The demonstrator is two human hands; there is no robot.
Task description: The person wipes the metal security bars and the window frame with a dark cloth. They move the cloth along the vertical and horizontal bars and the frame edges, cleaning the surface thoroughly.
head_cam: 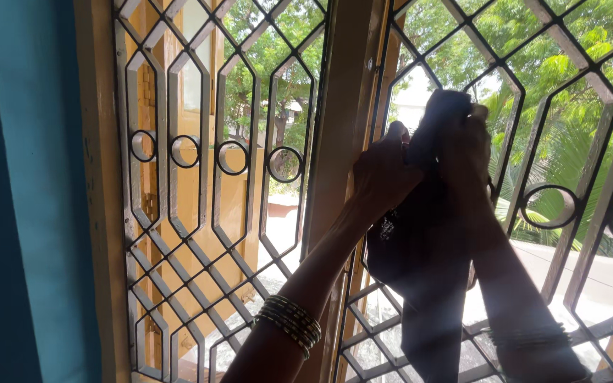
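Looking out from head height, the view shows two raised forearms in front of a window guarded by a metal grille (214,163) of elongated hexagons and small rings. Both hands meet at a dark cloth (420,234), held up against the right-hand panel of the grille, just right of the wooden centre post (342,106).

The left hand (381,174) is closed on the upper left edge of the cloth, fingers curled over it. The right hand (466,145) is clamped on the cloth's bunched top, slightly higher than the left and just beside it, the two almost touching. Backlight from outside darkens both hands, so individual fingers are hard to tell apart.

From this shared grip the cloth hangs straight down, its long axis vertical, widening below the hands and falling between the two forearms toward the bottom edge of the view. Stacked bangles (292,323) circle the left wrist; more bangles sit on the right wrist.

A teal wall (30,213) fills the left side. Green trees (569,64) show beyond the bars.
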